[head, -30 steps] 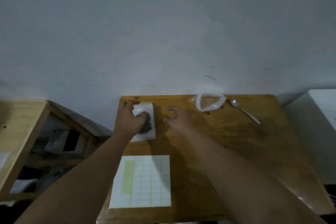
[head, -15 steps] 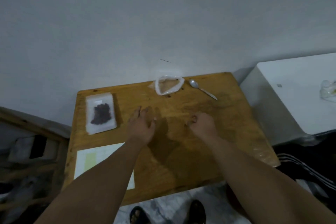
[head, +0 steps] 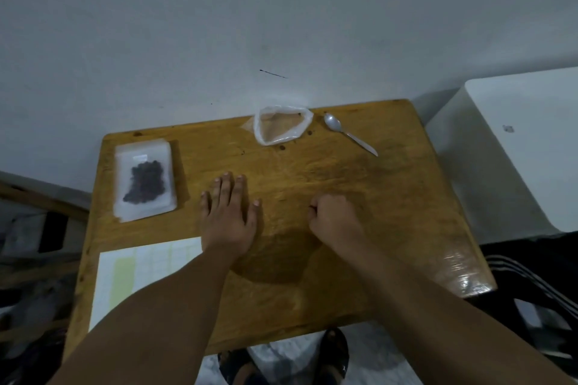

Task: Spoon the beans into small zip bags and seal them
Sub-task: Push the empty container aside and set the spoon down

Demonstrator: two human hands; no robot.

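left hand [head: 230, 222] off zip bag [head: 140, 150], dark beans [head: 144, 182] clustered inside

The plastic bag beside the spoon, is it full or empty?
Empty, as far as visible: the plastic bag lies with its mouth open, and only the wooden table shows through inside.

Flat bean-filled zip bag [head: 144, 180] far-left

A plain grey-white wall [head: 281, 25] fills the top. A brown wooden table [head: 406, 197] stands against it. A smooth white cabinet [head: 516, 150] sits just beside the table on the right. A wooden shelf frame [head: 40, 200] is on the left. The pale floor [head: 281, 362] shows below. The light is dim.
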